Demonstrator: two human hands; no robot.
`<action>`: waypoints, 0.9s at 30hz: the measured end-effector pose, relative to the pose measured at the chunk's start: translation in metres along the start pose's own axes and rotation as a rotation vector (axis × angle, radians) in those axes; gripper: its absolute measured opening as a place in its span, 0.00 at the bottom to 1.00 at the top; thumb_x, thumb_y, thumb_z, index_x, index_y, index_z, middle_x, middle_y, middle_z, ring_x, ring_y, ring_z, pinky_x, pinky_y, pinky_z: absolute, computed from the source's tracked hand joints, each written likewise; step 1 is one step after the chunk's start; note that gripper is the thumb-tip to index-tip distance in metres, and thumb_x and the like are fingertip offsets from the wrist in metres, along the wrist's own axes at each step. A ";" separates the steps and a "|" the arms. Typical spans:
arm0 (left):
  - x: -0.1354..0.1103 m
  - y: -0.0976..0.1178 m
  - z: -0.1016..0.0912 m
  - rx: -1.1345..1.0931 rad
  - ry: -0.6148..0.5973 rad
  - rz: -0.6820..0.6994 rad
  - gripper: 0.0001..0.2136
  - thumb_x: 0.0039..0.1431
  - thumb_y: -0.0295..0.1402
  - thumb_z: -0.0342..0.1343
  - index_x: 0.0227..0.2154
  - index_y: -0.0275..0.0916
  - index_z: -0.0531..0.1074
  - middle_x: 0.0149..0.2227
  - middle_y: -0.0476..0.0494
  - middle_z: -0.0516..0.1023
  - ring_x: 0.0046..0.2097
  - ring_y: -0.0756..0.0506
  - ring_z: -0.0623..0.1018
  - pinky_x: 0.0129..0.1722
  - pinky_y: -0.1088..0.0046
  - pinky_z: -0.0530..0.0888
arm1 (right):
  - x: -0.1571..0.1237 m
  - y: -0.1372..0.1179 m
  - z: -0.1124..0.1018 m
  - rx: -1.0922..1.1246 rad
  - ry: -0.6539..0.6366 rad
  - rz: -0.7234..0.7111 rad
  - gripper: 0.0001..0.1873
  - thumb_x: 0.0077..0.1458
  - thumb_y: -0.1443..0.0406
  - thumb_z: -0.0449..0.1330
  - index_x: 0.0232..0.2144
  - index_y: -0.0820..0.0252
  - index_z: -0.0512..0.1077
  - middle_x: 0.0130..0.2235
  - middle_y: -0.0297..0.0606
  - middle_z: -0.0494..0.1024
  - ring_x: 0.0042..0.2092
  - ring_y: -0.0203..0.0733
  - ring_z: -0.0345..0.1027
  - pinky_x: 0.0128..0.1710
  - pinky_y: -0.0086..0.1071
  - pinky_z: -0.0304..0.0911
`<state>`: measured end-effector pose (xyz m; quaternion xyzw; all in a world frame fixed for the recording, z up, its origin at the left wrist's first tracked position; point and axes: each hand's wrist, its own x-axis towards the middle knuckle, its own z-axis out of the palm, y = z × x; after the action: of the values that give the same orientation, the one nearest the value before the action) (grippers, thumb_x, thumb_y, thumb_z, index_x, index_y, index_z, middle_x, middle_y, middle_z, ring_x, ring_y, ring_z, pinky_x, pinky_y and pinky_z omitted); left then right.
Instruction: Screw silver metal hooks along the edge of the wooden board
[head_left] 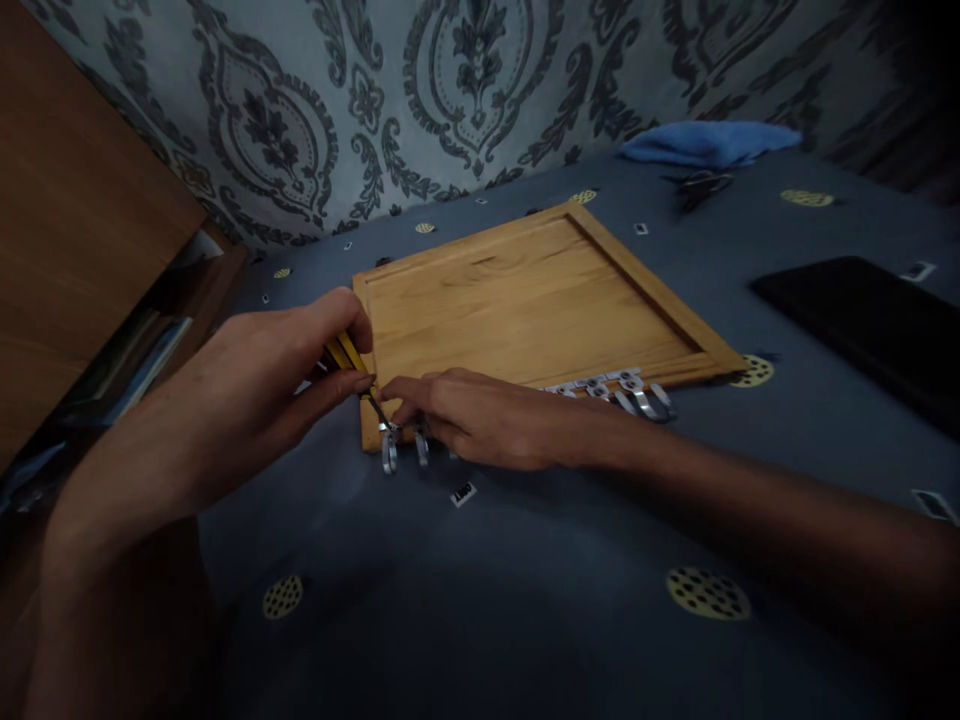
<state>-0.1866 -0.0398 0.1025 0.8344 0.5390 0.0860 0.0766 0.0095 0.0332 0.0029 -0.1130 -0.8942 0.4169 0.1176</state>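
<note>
My left hand [274, 390] is closed around the yellow and black handle of a screwdriver [346, 356]. The screwdriver's thin shaft slants down to the left end of a metal hook rail [631, 381], which runs along the near edge of a framed wooden board [502, 300]. My right hand [487, 415] lies over the middle of the rail, its bent fingers at the left hooks by the screwdriver tip. Whether those fingertips also pinch a screw is hidden. Silvery double hooks stick out from the rail at both ends.
The board lies on a dark blue patterned cloth [465, 580]. A blue cloth [709, 143] and a small dark object [699, 185] lie at the back right. A flat black object [862, 325] is on the right. Wooden furniture [82, 190] stands at left, before a patterned wall [375, 110].
</note>
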 end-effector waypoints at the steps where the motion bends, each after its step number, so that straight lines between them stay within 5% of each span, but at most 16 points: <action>1: 0.000 0.000 0.000 0.003 -0.006 0.011 0.07 0.67 0.41 0.53 0.38 0.45 0.68 0.30 0.52 0.76 0.27 0.48 0.75 0.27 0.71 0.67 | 0.000 -0.001 0.000 0.003 -0.002 0.007 0.12 0.60 0.77 0.52 0.43 0.62 0.70 0.43 0.40 0.79 0.41 0.40 0.72 0.41 0.31 0.63; 27: 0.000 0.003 -0.001 0.022 -0.015 0.062 0.05 0.67 0.39 0.52 0.38 0.45 0.67 0.32 0.52 0.77 0.30 0.48 0.77 0.26 0.74 0.67 | 0.001 -0.002 -0.001 -0.039 -0.002 0.006 0.15 0.58 0.78 0.52 0.45 0.62 0.70 0.44 0.40 0.80 0.43 0.41 0.73 0.42 0.31 0.63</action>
<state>-0.1844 -0.0411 0.1046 0.8520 0.5134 0.0762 0.0686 0.0090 0.0327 0.0049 -0.1175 -0.9020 0.3998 0.1134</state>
